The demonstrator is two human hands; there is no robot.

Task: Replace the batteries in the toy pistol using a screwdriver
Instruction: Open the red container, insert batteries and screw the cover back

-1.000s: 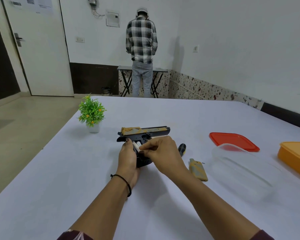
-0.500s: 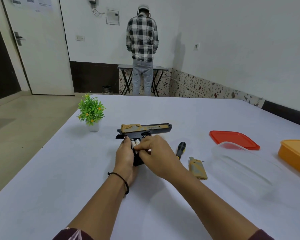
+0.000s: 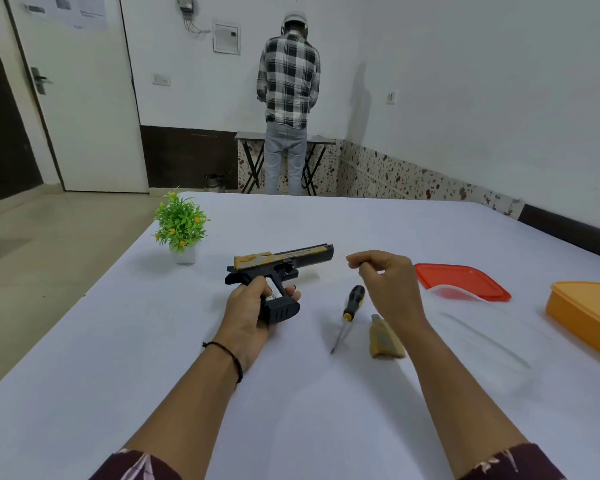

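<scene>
A black and gold toy pistol [image 3: 284, 263] lies on its side on the white table [image 3: 291, 393], barrel pointing right. My left hand [image 3: 253, 306] grips its black handle, where white batteries [image 3: 272, 289] show in the uncovered compartment. My right hand [image 3: 385, 282] hovers to the right of the pistol, above the table, fingers curled with the tips pinched; I cannot tell whether anything small is in them. A black and yellow screwdriver [image 3: 349, 313] lies on the table below that hand. The gold battery cover [image 3: 383, 339] lies beside the screwdriver.
A small potted plant [image 3: 181, 225] stands at the table's left. A red lid [image 3: 461, 280], a clear plastic box [image 3: 478, 334] and an orange box [image 3: 589, 313] sit at the right. A person in a checked shirt [image 3: 290, 81] stands with their back turned at a far table.
My right hand has left the pistol's handle and lifted off to the right. My left hand still holds the handle, and the batteries now show in the compartment.
</scene>
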